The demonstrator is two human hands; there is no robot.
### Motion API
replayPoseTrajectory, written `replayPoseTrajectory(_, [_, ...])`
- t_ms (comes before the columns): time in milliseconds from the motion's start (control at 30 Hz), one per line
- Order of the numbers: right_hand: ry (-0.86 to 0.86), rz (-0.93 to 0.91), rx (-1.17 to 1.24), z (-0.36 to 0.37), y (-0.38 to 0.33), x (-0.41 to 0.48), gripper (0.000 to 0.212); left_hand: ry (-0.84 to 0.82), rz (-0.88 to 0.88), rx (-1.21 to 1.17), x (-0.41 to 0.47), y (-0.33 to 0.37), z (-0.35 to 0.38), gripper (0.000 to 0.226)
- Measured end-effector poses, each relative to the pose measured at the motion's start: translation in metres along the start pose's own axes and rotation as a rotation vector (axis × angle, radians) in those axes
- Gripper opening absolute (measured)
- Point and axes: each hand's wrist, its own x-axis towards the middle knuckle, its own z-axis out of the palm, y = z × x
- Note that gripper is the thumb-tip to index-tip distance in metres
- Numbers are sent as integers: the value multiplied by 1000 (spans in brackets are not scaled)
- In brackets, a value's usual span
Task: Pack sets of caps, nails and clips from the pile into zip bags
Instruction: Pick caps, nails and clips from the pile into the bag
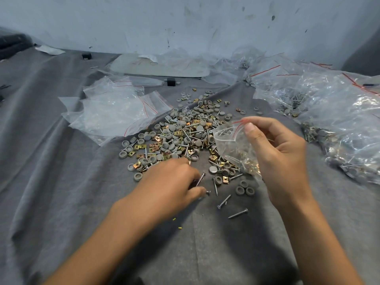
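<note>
head view: nails (201, 178) in left hand (172, 182)

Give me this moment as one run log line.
left hand: grips nails | right hand: holds zip bag, partly filled | pile: on grey cloth

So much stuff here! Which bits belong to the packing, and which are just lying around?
In the job: pile of small parts; nails gripped by left hand; zip bag pinched by right hand; empty bags; filled bags.
Lying about: black block; pale board; yellow scraps.
</note>
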Motion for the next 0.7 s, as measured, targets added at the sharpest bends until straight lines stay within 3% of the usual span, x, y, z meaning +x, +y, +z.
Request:
replayPoseTrajectory(300, [-8, 16, -35, 3, 2, -1, 12, 165, 78, 46, -10, 24, 13, 26])
replayPoseTrajectory(567, [-13, 31, -45, 5, 0, -2, 12, 37, 61, 54, -6, 23, 8, 27])
replayPoseTrajectory(700, [-11, 37, -43, 5, -1, -2, 13, 53, 90, 24, -9, 24, 9, 28])
